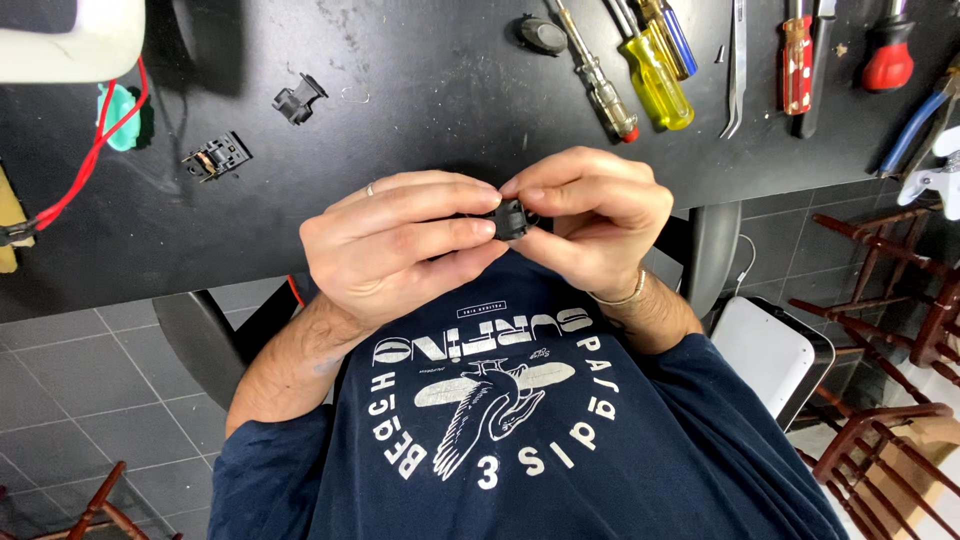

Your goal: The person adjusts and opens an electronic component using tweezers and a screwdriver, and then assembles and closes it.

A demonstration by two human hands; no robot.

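Observation:
Both hands meet just above the near edge of the black table, over my dark blue printed shirt. My left hand, with a ring on one finger, and my right hand, with a thin bracelet at the wrist, pinch a small black plastic part between their fingertips. Most of the part is hidden by the fingers.
Two small black parts and a black oval piece lie on the table. Screwdrivers, tweezers, red-handled tools and blue-handled pliers line the far right. Red wires run at left. A white box and wooden chairs stand on the tiled floor.

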